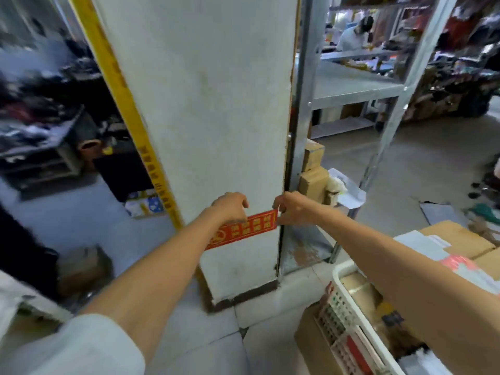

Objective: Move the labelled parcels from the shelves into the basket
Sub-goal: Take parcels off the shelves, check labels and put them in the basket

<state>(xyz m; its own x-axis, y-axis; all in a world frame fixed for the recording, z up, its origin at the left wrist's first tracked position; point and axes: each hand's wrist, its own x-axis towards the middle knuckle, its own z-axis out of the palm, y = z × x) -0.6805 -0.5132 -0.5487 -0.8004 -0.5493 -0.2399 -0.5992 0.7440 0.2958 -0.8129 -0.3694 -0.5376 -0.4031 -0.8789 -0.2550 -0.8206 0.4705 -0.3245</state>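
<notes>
Both my arms reach forward toward a white pillar (pixel 205 104). My left hand (pixel 231 208) and my right hand (pixel 293 209) hang with fingers loosely curled and hold nothing; both are in front of a red and gold sign (pixel 243 231) on the pillar. A white plastic basket (pixel 343 301) sits at the lower right under my right forearm, with brown wrapped parcels (pixel 362 290) inside. Metal shelves (pixel 351 87) stand behind the pillar to the right, with cardboard parcels (pixel 312 169) stacked at their foot.
Cardboard boxes with labels (pixel 457 242) lie at the right beside the basket. A yellow strip (pixel 127 104) runs down the pillar's left edge. Cluttered racks of goods (pixel 40 117) fill the left. A person (pixel 354 33) works at a far table.
</notes>
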